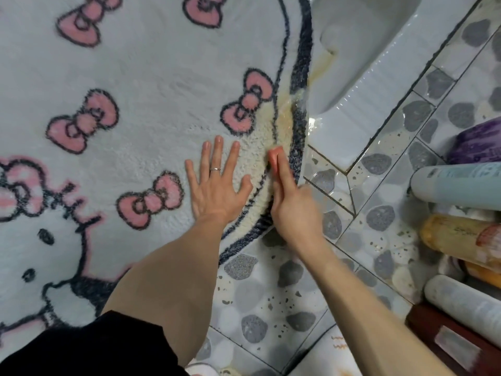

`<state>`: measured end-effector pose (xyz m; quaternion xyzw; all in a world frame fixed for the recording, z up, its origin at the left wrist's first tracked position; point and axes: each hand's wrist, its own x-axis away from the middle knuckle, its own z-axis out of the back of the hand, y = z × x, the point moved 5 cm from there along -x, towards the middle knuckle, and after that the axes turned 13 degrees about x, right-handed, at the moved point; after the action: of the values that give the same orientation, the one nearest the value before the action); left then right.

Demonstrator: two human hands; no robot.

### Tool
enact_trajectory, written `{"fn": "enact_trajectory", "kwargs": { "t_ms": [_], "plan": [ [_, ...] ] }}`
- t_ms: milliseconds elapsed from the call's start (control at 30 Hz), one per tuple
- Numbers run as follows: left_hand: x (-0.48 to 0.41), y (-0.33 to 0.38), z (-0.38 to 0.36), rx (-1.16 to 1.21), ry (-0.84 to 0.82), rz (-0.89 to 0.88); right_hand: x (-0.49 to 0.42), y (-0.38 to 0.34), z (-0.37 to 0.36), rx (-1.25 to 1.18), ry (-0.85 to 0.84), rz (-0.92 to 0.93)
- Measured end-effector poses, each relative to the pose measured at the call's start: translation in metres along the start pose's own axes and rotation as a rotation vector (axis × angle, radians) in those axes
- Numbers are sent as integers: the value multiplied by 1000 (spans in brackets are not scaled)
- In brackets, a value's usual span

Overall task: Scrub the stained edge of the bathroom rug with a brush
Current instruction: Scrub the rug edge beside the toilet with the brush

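Yellowish stain (284,131) sits on dark-bordered edge of fluffy white rug (149,77), beside wet white squat pan (360,85). Our left hand (217,185) presses rug, fingers spread; right hand (295,210) grips small pink brush (275,156) on stain. We fear hard strokes push edge into pan.

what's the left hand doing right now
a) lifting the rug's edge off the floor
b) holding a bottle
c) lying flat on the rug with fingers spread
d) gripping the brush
c: the left hand lies palm down on the rug with its fingers spread and straight, holding nothing, just beside the yellowed edge; the pink brush is with the right hand.
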<state>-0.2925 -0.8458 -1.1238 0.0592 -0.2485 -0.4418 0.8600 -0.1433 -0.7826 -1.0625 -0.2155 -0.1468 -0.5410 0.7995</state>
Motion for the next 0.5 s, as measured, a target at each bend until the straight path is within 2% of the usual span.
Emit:
{"fn": "enact_trajectory", "kwargs": {
  "t_ms": [100, 200, 267, 333, 433, 500],
  "plan": [
    [-2, 0, 1, 0, -2, 6, 69, -2, -15, 7, -158, 60],
    [-1, 1, 1, 1, 0, 9, 0, 0, 6, 84, -26, 127],
    [-2, 1, -1, 0, 9, 4, -55, 7, 24, 114, 68, 57],
    [-2, 0, -1, 8, 18, 2, -68, 8, 20, 104, 98, -6],
    [-1, 1, -1, -11, 11, 0, 19, -7, -17, -41, -23, -6],
    [-1, 0, 1, -5, 12, 3, 73, -10, -24, -43, -124, 42]
  ]
}}
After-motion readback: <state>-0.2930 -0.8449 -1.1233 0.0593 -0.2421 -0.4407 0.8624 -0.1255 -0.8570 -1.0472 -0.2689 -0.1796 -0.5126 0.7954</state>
